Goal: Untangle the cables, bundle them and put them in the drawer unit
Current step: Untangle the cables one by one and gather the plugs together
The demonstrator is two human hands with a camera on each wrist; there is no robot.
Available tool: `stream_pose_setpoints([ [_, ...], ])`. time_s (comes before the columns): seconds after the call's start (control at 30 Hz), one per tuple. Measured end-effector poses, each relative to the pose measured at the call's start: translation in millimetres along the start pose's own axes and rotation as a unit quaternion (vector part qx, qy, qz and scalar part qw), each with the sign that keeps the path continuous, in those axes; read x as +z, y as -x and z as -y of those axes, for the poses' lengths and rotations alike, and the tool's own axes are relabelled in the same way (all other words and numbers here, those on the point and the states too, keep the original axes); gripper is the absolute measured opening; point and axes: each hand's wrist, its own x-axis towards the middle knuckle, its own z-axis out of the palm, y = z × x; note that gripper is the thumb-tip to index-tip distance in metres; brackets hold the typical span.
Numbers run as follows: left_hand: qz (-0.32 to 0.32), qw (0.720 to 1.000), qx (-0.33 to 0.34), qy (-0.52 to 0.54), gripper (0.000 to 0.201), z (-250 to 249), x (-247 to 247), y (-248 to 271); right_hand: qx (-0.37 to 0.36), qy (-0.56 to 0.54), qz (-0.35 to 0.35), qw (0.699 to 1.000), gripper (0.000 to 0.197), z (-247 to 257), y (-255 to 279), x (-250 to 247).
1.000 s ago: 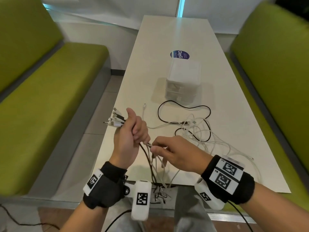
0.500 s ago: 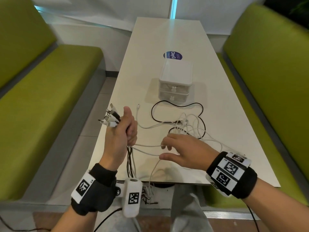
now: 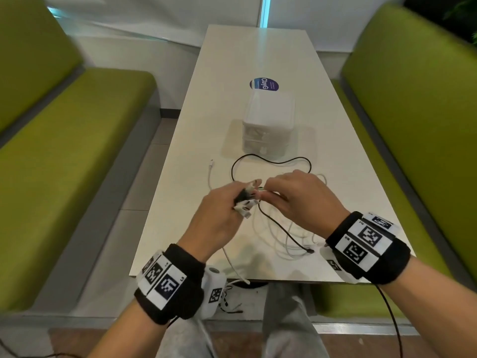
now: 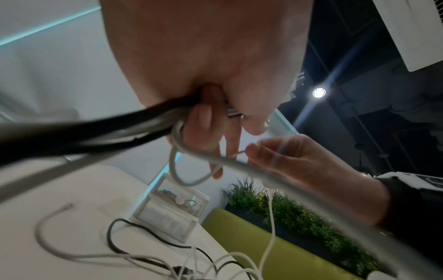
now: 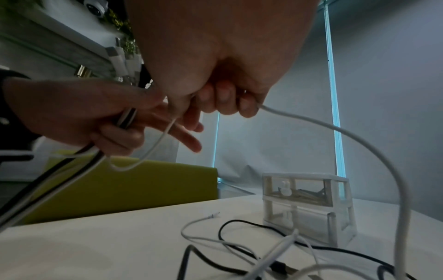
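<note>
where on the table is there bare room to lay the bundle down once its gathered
Bare patches: the far end of the table beyond the round sticker, the strip between the drawer unit and the table's right edge, and the left strip beside the white cable end. Crowded: the near middle, where loose black and white cables lie looped under both hands.

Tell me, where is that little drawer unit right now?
In the head view the drawer unit stands mid-table, beyond both hands, just behind the black cable loop and before the round blue sticker.
</note>
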Motion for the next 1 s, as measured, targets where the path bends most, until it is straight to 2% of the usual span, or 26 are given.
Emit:
stream_pose_setpoints([
  [0.07,0.037,0.999,-0.007,-0.015,0.034,-5.7,6.7,0.2,-0.016,-0.004,0.011,1.000,0.037,-3.4,0.7,-4.9],
  [0.1,0.028,1.000,-0.010,0.004,0.040,-9.7,7.6,0.8,-0.013,0.003,0.033,0.999,0.042,-6.9,1.6,-6.5],
  [0.2,-0.102,0.983,-0.050,0.144,0.040,-14.7,-4.3,4.7,0.053,0.001,0.088,0.995,0.048,-24.1,7.6,-14.3],
  [0.27,-0.195,0.959,-0.086,0.187,0.035,-8.0,-17.1,5.1,0.109,-0.045,0.074,0.990,0.043,-39.2,12.5,-20.4],
  [0.3,-0.221,0.953,-0.096,0.182,0.039,-2.9,-21.9,5.4,0.129,-0.065,0.071,0.987,0.041,-45.5,14.4,-22.6],
  [0.4,-0.247,0.948,-0.108,0.167,0.042,11.7,-24.7,2.5,0.149,-0.093,0.100,0.979,0.036,-50.6,12.7,-24.3],
  [0.47,-0.241,0.954,-0.117,0.134,0.032,17.6,-19.0,0.0,0.171,-0.105,0.125,0.972,0.032,-48.3,7.1,-25.5],
  [0.53,-0.245,0.961,-0.099,0.082,0.020,20.3,-12.1,0.9,0.208,-0.135,0.117,0.962,0.028,-46.8,2.6,-28.8],
  [0.67,-0.312,0.948,0.013,0.064,0.023,6.8,-0.7,7.9,0.247,-0.215,0.076,0.942,0.029,-40.9,-6.7,-41.4],
  [0.77,-0.307,0.942,0.089,0.100,0.019,-7.6,8.4,9.6,0.260,-0.287,0.034,0.921,0.028,-36.3,-15.1,-49.4],
  [0.83,-0.297,0.941,0.112,0.119,0.019,-15.0,12.4,9.0,0.248,-0.285,-0.015,0.926,0.030,-37.7,-22.0,-52.9],
  [0.9,-0.274,0.946,0.126,0.117,0.014,-16.9,16.0,7.4,0.234,-0.259,-0.055,0.935,0.033,-40.9,-28.2,-55.3],
  [1.0,-0.203,0.972,0.091,0.078,0.030,-13.1,19.5,0.9,0.211,-0.172,-0.060,0.960,0.028,-41.5,-36.2,-61.7],
])
